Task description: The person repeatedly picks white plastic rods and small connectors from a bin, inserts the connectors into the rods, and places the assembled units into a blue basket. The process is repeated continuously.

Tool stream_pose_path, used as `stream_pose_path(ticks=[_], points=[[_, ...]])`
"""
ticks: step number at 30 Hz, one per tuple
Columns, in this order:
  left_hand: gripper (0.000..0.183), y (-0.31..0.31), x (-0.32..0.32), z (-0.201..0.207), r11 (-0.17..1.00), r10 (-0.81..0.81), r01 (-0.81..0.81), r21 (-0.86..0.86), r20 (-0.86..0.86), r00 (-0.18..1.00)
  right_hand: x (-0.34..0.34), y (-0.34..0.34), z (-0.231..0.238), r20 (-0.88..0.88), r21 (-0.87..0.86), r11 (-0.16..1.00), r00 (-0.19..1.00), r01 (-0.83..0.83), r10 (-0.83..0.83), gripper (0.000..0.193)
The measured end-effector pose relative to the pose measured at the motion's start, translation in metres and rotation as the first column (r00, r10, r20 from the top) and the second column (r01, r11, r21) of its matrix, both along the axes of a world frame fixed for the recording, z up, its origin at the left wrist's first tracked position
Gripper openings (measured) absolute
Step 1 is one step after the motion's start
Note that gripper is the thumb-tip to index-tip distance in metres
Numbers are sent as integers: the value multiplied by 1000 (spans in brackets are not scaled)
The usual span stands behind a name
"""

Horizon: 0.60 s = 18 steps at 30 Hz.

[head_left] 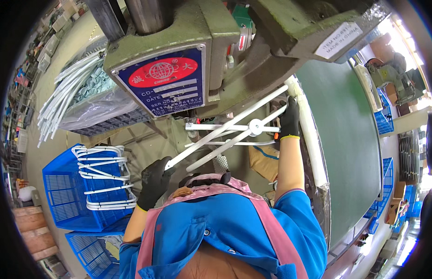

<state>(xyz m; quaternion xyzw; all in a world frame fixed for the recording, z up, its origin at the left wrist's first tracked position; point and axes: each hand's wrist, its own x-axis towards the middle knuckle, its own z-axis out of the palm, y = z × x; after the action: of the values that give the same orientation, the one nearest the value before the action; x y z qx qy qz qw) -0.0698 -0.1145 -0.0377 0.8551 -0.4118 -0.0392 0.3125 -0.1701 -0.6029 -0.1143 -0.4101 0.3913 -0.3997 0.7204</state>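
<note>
Between my hands is a frame of crossed white metal tubes (225,131), held at a slant in front of my apron. A round white disc (256,126) sits where tubes cross at its right part. My left hand (154,182), in a dark glove, is closed round the lower left end of the long tube. Higher up at the right, my right hand (290,118), also in a dark glove with a yellow cuff edge, grips the frame's tube ends. Its fingers are partly hidden. A large olive-green machine (216,51) with a blue and red plate stands just beyond the frame.
At left, a blue plastic crate (62,195) bears several bent white tube frames (104,176). Behind it, long white tubes (69,93) lie over a bin of small pale parts (97,86). A green conveyor belt (348,153) with a white-wrapped edge (311,135) runs along my right.
</note>
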Motion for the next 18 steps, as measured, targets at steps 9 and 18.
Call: stream_pose_path(ticks=[9, 18], points=[[29, 9, 24, 5, 987, -123, 125, 97, -24, 992, -35, 7, -7, 197, 105, 990, 978, -95, 73, 11], [25, 0, 72, 16, 962, -229, 247, 117, -153, 961, -60, 34, 24, 111, 39, 995, 990, -97, 92, 14]])
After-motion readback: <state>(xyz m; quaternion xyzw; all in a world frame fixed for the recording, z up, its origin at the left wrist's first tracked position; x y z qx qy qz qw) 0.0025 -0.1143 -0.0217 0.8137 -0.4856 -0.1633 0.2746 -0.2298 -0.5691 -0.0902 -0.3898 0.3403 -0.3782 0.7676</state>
